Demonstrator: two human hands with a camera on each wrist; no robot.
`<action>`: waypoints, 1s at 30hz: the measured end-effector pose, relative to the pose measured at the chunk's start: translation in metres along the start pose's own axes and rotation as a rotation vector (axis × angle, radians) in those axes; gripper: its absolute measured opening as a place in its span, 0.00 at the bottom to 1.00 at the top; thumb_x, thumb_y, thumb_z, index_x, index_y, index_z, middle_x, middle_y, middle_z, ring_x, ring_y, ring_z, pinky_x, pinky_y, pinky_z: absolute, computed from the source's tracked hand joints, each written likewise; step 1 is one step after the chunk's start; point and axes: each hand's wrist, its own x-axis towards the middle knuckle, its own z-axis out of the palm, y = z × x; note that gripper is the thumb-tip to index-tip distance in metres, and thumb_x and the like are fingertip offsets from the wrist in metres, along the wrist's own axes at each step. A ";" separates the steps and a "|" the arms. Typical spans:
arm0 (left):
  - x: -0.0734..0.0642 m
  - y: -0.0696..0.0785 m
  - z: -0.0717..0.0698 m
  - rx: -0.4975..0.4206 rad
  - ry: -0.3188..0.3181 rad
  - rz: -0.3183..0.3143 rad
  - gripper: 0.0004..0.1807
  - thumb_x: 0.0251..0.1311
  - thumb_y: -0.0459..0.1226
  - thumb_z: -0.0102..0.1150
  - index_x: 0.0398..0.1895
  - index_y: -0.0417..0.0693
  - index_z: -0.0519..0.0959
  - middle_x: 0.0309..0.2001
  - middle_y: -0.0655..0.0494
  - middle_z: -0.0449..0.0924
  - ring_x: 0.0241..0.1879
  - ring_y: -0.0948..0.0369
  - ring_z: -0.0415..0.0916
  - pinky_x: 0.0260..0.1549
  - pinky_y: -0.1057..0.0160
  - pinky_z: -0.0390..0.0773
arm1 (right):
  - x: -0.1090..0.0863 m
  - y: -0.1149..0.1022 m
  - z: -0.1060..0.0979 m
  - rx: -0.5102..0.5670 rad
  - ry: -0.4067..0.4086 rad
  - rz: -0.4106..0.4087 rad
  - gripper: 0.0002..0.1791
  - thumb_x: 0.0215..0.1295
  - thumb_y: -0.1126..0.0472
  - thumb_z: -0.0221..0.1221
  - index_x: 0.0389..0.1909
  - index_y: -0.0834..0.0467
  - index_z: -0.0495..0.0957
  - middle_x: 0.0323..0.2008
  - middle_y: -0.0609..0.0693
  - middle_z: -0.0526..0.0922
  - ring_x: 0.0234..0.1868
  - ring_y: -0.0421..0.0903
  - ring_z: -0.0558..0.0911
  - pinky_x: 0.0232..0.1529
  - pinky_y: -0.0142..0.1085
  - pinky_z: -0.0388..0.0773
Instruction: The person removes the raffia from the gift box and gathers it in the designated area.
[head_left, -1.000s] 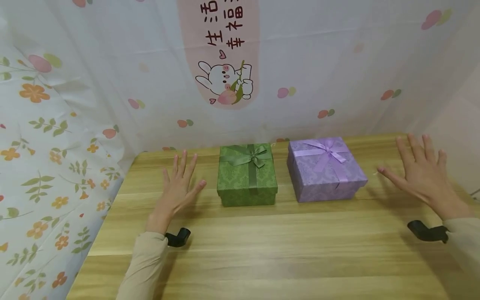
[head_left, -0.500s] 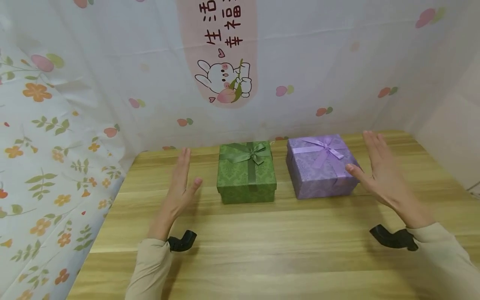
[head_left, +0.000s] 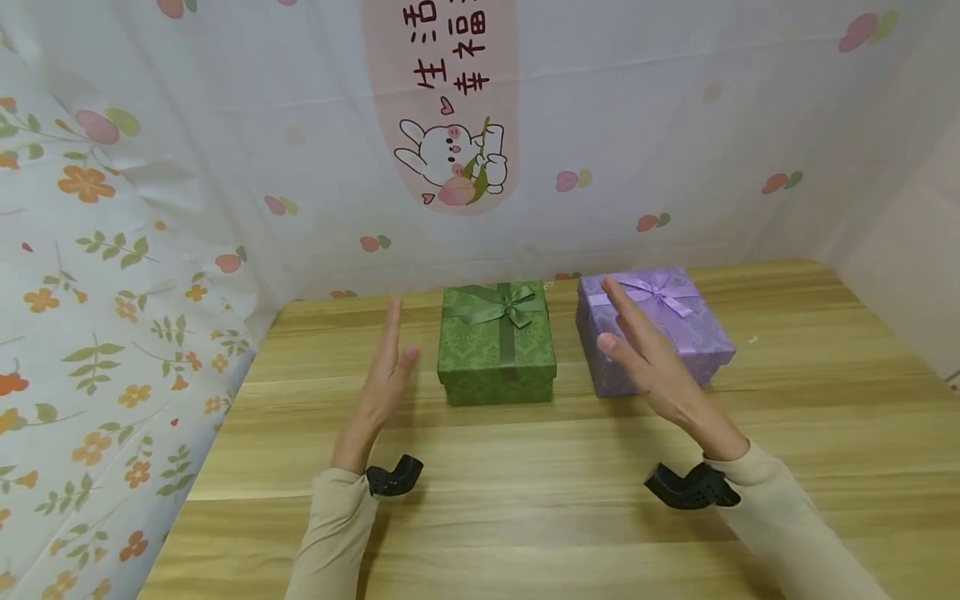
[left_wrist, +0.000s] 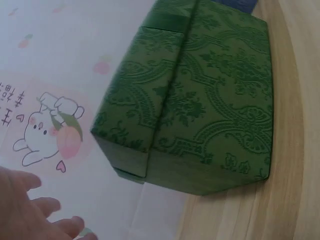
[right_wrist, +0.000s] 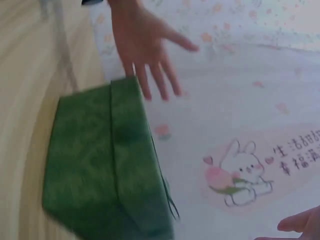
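A green patterned gift box [head_left: 497, 343] with a green ribbon bow stands lidded on the table. To its right is a purple gift box [head_left: 660, 325] with a lilac ribbon bow, partly hidden behind my right hand. My left hand [head_left: 385, 383] is held edge-on left of the green box, fingers straight and apart from it. My right hand [head_left: 654, 367] hovers in front of the purple box, fingers straight, palm facing left toward the green box. Neither hand holds anything. In the right wrist view the green box [right_wrist: 100, 160] stands between that camera and the spread left hand [right_wrist: 145, 50].
The wooden table [head_left: 517, 517] meets a white printed curtain [head_left: 637, 125] at the back. A floral cloth [head_left: 112, 375] hangs along the left side. Black curved wrist mounts [head_left: 395, 477] stick out from both wrists.
My right hand has swept left from beyond the purple box to in front of it. My left hand has shifted slightly right and turned edge-on. Both boxes stay where they were.
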 end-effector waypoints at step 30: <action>0.005 -0.055 0.037 -0.008 -0.162 -0.198 0.58 0.51 0.64 0.58 0.71 0.68 0.25 0.73 0.60 0.26 0.71 0.55 0.31 0.64 0.46 0.44 | 0.014 0.046 0.081 -0.077 -0.122 0.335 0.60 0.57 0.40 0.61 0.72 0.49 0.23 0.72 0.57 0.31 0.70 0.59 0.43 0.63 0.58 0.47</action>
